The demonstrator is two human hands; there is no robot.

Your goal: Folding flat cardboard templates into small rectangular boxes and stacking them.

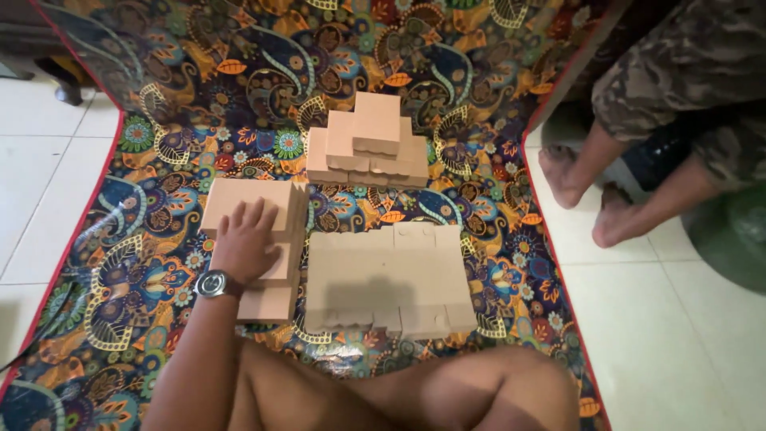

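The left hand (245,242) lies flat, fingers (257,214) spread wide, on the left block stack (259,239). Two more wooden block piles sit on the patterned mat (159,263): the flat slab (388,279) just right of that stack, the stepped heap (369,142) beyond. The right hand is out of sight.

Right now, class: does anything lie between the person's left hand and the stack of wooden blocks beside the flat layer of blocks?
Nothing visible does. The left hand already rests flat on top of the block stack, touching it. The flat block layer lies to its right, apart from the hand.
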